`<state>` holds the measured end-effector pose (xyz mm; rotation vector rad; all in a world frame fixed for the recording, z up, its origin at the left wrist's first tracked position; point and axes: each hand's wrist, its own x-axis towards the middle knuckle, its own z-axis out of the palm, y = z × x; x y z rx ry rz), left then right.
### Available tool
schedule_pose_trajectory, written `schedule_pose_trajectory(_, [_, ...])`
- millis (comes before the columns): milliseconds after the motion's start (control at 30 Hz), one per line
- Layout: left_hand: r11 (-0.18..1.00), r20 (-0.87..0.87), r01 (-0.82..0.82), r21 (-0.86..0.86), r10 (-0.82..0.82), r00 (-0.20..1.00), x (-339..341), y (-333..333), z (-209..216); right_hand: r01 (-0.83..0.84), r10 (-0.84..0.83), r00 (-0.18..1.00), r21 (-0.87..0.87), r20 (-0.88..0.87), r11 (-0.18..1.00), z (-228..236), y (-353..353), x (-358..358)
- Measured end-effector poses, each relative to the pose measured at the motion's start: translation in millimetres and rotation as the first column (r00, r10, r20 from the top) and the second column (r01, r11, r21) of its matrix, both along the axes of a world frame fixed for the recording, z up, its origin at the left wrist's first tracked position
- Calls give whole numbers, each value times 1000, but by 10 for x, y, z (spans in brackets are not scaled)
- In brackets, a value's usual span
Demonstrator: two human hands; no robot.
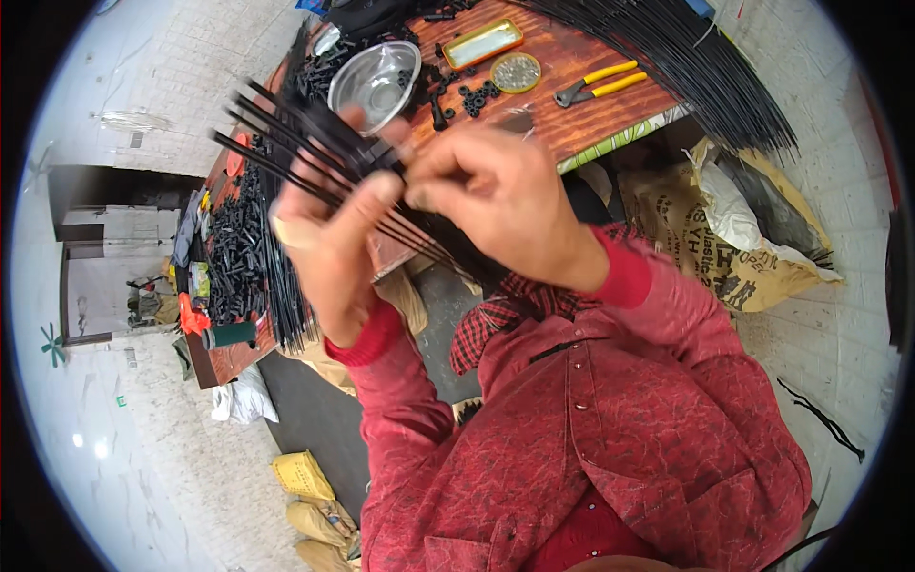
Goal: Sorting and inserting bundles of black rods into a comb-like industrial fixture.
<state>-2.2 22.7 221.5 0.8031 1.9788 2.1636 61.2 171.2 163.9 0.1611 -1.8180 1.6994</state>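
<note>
A bundle of thin black rods [286,170] runs slantwise through my left hand [334,229], whose fingers wrap round it. The rods' ends fan out at the upper left and are smeared by motion. Close beside it, my right hand [500,195] pinches with thumb and forefinger at the bundle near a dark piece. What lies between those fingertips is too small to make out. Both hands are raised in front of the table's near edge.
On the wood-patterned table [581,124] are a clear bowl [375,88], a yellow-rimmed tray [482,44], a round dish of small metal parts [516,72] and yellow-handled pliers [600,83]. Long black rods [686,67] overhang the right side. Black pieces [236,253] pile up left; a printed sack [701,234] stands right.
</note>
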Motion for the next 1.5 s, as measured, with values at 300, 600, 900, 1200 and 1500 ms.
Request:
schedule_pose_trajectory(300, [999, -148, -18, -44, 11, 989, -134, 323, -6, 61, -61, 998, 41, -19, 997, 3, 287, -181])
schedule_pose_trajectory(600, [989, 117, -123, -85, 132, 984, -8, 162, -507, -40, 65, 972, -114, 227, 993, -543, 76, -137])
schedule_pose_trajectory(900, [972, 238, -171, -161, 207, 949, -15, -93, -789, -211, 278, 908, -231, 313, 950, -900, -109, -336])
schedule_pose_trajectory(1200, [919, 199, -331, -214, 373, 906, 253, -440, -926, -384, 465, 827, -285, 316, 878, -1023, -396, -338])
schedule_pose_trajectory(1500, [864, 144, -412, -290, 465, 874, 386, -328, -841, -343, 386, 857, -180, 342, 922, -984, -431, -181])
